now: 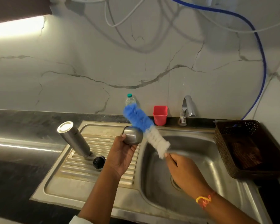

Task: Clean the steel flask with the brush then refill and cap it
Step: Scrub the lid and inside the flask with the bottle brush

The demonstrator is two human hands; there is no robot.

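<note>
The steel flask [74, 139] stands mouth-down on the ribbed drainboard [81, 173], with its flat base up. A black stopper [99, 162] lies beside its mouth. My left hand [120, 156] grips a steel cup-shaped lid [133, 135] above the drainboard's right edge. My right hand [183, 172] holds the handle of a bottle brush [145, 128] over the sink basin [200, 159]. The brush has blue bristles at the tip and white ones near the handle. It is blurred and its bristles lie against the lid's right side.
A clear plastic bottle with a green cap [130, 99], a red cup [160, 115] and the tap [187, 109] stand along the back edge. A brown perforated basket [242, 147] sits right of the basin. A blue hose [263, 70] hangs down the marble wall.
</note>
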